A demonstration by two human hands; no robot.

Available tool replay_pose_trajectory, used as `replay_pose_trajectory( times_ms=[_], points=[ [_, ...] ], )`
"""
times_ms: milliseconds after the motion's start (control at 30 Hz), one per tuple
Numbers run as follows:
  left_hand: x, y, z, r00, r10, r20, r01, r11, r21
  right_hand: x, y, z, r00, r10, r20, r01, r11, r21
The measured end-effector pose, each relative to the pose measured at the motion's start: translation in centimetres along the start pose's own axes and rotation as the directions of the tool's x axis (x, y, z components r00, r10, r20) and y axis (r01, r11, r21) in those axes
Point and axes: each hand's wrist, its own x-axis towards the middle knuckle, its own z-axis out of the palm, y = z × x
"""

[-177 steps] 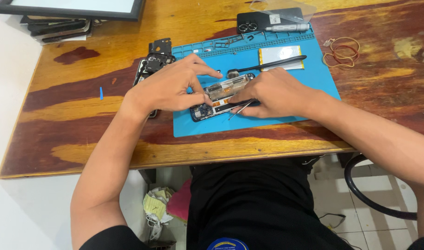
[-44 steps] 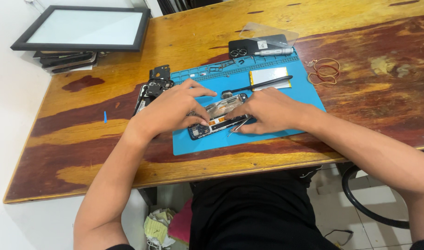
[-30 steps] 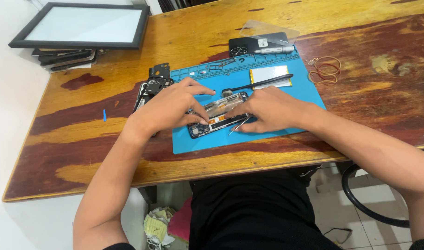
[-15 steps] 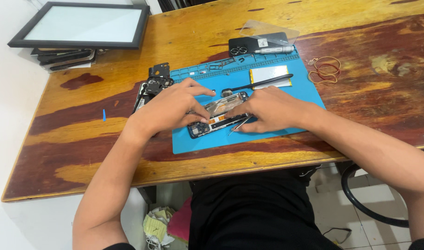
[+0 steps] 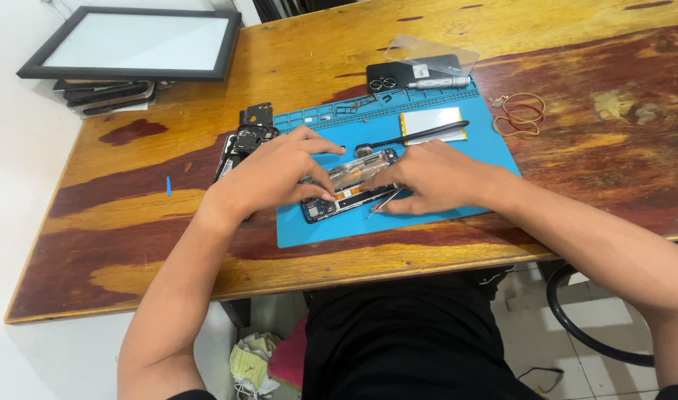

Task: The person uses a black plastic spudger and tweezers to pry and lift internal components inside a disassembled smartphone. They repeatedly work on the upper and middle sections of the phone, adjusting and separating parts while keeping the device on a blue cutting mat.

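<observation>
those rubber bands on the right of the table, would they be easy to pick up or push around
The rubber bands look thin and looped, so probably floppy and very light. Lying flat on the wooden table, they would likely drag rather than slide or roll.

1. The counter (image 5: pixel 442 44) is a wooden slab, honey-yellow with dark reddish patches.
2. A blue work mat (image 5: pixel 428 222) lies near the middle of the front edge.
3. A framed panel (image 5: pixel 131 43) rests on a stack of dark flat devices (image 5: pixel 105 95) at the far left corner.
4. A few rubber bands (image 5: pixel 518 112) lie just beside the mat's right edge.
5. A dark phone part (image 5: pixel 242 137) sits at the mat's left edge.
6. A small blue mark (image 5: pixel 168 185) shows toward the left edge.
</observation>
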Motion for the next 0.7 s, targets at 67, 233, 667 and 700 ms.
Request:
replay_pose_trajectory(
  times_ms=[67,233,667,700],
  points=[
    [0.04,0.07,0.1,1.0,-0.023,0.004,0.023,1.0,0.003,0.03,-0.08,-0.01,0.998,0.046,0.043,-0.046,0.999,-0.006],
    [-0.11,0.08,0.08,1.0,-0.017,0.003,0.017,1.0,0.01,0.03,-0.3,-0.24,0.998,0.052,0.041,-0.052,0.999,0.001],
    [-0.37,-0.02,-0.28,1.0,0.012,-0.01,-0.012,1.0,-0.017,-0.18,-0.38,-0.34,0.999,-0.018,-0.032,0.019,0.999,0.051],
    [-0.4,0.04,-0.32,1.0,0.006,-0.007,-0.006,1.0,-0.022,-0.2,-0.37,-0.32,1.0,0.006,-0.012,-0.006,0.999,0.044]
  ],
)
